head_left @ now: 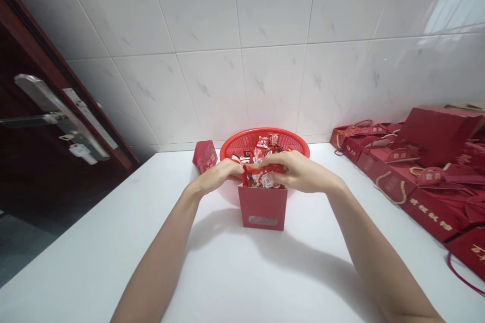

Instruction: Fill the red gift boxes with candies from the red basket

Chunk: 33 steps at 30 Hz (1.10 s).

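Right hand (pixel 297 171) bends over the right side of a red snack packet (pixel 259 178), seeming to pinch it, with one finger along the top edge and another digit against the printed front. Left hand (pixel 217 176) reaches in from the other side, fingers drawn together and tips at the packet's upper left corner; whether they grip or only steady it, I cannot tell. Just below and between the hands stands an upright red box (pixel 262 204), the packet half sunk in its mouth. Right behind the hands, a red basket (pixel 306 150) holds more wrapped snacks (pixel 262 141). Beyond the left hand sits a small red carton (pixel 205 155), and well to the right of the right hand, along the same white surface (pixel 227 277), lie rows of red gift boxes (pixel 386 164).

The step in hand looks like fitting the packet into the box. The next move probably calls for keeping the packet lined up with the mouth and easing it down evenly, without bending the walls or tipping the box.
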Each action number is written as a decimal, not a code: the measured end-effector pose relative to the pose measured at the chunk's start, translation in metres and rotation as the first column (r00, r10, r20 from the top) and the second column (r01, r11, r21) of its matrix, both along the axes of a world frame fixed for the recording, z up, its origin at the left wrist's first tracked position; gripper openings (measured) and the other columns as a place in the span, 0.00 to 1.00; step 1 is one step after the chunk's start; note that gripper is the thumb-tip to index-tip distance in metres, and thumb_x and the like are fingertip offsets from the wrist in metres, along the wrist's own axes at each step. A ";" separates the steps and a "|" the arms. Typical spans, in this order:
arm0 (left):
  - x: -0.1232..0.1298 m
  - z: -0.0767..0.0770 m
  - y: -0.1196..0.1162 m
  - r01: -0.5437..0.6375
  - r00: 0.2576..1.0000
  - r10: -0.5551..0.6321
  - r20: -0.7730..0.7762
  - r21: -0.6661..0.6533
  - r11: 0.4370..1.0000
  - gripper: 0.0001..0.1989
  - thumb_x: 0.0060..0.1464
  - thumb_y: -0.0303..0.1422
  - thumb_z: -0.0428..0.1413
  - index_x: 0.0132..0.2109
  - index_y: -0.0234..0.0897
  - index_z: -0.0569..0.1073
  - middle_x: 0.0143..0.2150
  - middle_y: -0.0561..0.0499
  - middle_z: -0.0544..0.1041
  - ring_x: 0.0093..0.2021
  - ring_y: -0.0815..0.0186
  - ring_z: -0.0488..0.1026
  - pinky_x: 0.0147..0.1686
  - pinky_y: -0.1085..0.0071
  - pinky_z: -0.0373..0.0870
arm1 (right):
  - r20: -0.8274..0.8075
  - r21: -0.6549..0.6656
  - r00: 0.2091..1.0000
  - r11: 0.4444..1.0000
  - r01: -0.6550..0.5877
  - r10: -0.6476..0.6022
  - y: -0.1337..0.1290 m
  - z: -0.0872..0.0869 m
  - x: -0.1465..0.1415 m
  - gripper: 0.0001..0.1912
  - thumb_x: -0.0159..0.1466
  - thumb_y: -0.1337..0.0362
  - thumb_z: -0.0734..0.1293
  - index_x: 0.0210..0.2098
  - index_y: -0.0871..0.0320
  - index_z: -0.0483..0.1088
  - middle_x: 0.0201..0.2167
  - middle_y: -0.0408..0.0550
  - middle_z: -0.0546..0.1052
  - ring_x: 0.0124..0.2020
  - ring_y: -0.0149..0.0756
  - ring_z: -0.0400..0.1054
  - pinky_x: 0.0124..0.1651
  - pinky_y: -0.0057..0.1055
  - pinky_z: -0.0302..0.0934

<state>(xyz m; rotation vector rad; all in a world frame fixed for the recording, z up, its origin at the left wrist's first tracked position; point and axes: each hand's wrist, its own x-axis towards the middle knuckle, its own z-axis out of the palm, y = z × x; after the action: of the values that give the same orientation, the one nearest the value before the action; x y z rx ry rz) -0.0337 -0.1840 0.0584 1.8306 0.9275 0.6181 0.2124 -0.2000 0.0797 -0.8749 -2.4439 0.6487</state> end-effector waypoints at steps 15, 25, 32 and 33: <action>-0.007 -0.002 0.005 0.038 0.992 -0.029 -0.123 0.073 0.997 0.18 0.48 0.41 0.65 0.23 0.34 0.69 0.24 0.55 0.67 0.27 0.71 0.63 0.26 0.74 0.59 | -0.038 0.030 0.990 0.990 0.140 -0.139 0.001 -0.003 -0.002 0.06 0.63 0.72 0.61 0.38 0.55 0.63 0.36 0.45 0.74 0.34 0.35 0.65 0.37 0.31 0.54; -0.006 0.001 0.001 0.047 0.999 -0.048 -0.014 -0.044 0.998 0.20 0.43 0.34 0.67 0.26 0.37 0.61 0.26 0.59 0.61 0.25 0.74 0.61 0.26 0.75 0.62 | 0.035 0.064 0.981 0.980 0.190 -0.193 -0.006 -0.005 -0.009 0.08 0.65 0.74 0.59 0.35 0.54 0.58 0.26 0.38 0.67 0.25 0.30 0.58 0.29 0.29 0.45; -0.010 -0.001 0.004 0.021 0.999 -0.022 -0.028 -0.038 0.999 0.24 0.45 0.37 0.67 0.27 0.38 0.56 0.25 0.61 0.55 0.25 0.75 0.54 0.24 0.75 0.56 | 0.047 0.103 0.980 0.976 0.190 -0.195 -0.005 -0.005 -0.014 0.07 0.66 0.73 0.59 0.37 0.53 0.59 0.27 0.38 0.68 0.25 0.30 0.57 0.30 0.29 0.44; -0.010 -0.001 0.004 0.022 0.999 -0.023 -0.030 -0.030 0.999 0.24 0.45 0.37 0.67 0.26 0.38 0.56 0.25 0.60 0.55 0.25 0.74 0.55 0.25 0.75 0.57 | 0.050 0.106 0.981 0.978 0.181 -0.187 -0.005 -0.005 -0.014 0.08 0.65 0.73 0.59 0.37 0.54 0.59 0.27 0.38 0.69 0.25 0.30 0.58 0.30 0.29 0.44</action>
<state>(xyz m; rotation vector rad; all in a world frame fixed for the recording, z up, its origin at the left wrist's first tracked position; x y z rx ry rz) -0.0441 -0.1800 0.0572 1.8258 0.9307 0.5614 0.1983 -0.2046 0.0748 -1.0774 -2.3877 0.4336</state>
